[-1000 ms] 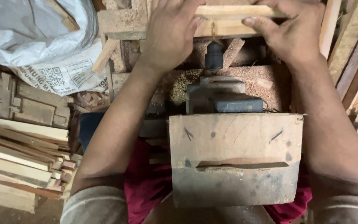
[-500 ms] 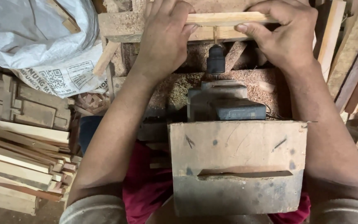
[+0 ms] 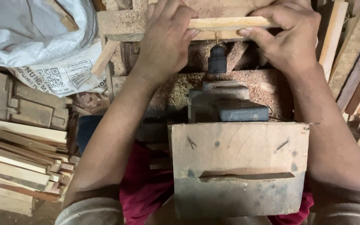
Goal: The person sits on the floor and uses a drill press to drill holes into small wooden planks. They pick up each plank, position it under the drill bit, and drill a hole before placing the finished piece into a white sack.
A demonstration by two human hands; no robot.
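The thin wooden strip lies crosswise at twelve o'clock, against the bit of the horizontal drill. The left hand and right hand are both closed on its ends. Since a second ago the strip has barely shifted, so it is being held steady on the bit. Stacked slats lie at eight o'clock.

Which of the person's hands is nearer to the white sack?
Left. The left hand grips the wooden strip beside the white sack; the right hand holds its far end.

Grey short sleeves, red garment
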